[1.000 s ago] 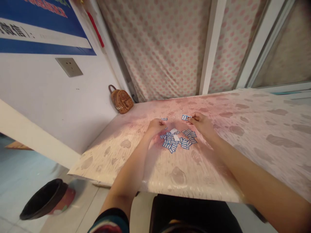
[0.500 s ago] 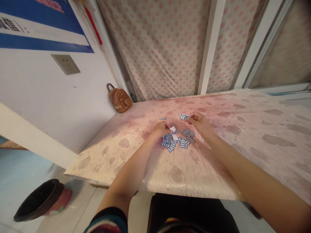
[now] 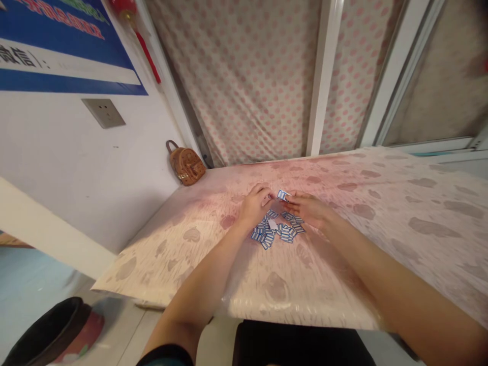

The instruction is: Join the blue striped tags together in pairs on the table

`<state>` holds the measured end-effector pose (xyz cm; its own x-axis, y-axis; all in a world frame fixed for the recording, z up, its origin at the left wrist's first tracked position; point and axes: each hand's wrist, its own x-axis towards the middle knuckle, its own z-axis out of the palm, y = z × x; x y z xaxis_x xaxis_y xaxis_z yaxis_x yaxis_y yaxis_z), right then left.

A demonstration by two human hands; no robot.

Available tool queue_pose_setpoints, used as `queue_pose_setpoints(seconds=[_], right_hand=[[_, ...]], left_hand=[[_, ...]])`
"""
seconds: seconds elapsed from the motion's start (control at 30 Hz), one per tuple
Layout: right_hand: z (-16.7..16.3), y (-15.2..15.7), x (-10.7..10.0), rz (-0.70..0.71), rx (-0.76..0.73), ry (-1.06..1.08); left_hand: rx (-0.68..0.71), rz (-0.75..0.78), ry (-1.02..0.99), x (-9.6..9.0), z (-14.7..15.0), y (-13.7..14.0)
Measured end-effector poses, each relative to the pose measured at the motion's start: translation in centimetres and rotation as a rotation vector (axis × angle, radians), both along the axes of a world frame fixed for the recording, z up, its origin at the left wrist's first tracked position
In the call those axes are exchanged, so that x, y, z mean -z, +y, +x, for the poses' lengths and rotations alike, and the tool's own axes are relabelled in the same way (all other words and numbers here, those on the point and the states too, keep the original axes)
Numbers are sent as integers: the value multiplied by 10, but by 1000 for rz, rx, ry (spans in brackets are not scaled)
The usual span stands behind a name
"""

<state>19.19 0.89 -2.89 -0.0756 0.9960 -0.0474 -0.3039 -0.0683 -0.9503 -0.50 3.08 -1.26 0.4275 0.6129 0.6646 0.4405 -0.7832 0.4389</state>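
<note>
In front of a dotted curtain (image 3: 259, 91), works over a counter (image 3: 202, 264) with a pale pink, spotted cover. Pinches small blue-and-white cards (image 3: 282, 195) between the thumb and fingers of the right hand (image 3: 307, 208); cannot tell exactly how many. Holds the left hand (image 3: 256, 204) just beside these, with curled fingers; cannot tell whether gripping anything there. Has, nearer to the body on the counter, a loose pile (image 3: 286, 233) of similar cards, partly overlapping, with one plain white piece (image 3: 272, 224) among them. Shows farther away, at the back left corner of the counter, a brown bag (image 3: 188, 166) leaning near the wall (image 3: 76, 168). Shows higher on this wall a grey socket (image 3: 103, 113), and down on the floor (image 3: 124, 330), at left, a red bin (image 3: 86, 334) with dark rim.
</note>
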Motion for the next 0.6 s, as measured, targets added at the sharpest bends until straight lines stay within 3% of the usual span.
queue_pose_setpoints(seconds=[0.17,0.3,0.4,0.5,0.6], right_hand=[[0,0,-1,119,27,-96],[-1,2,-2,277,157,-189],[-2,2,-3,316,172,-249],[-1,1,-4,308,187,-259],[2,3,-4,317,252,-239]], left_hand=[[-7,-51,-14,-4,2,-6],[-44,-344,-270,-4,0,1],[-19,-541,-411,3,-1,10],[-56,-545,-349,11,0,15],[-130,-456,-141,15,-2,16]])
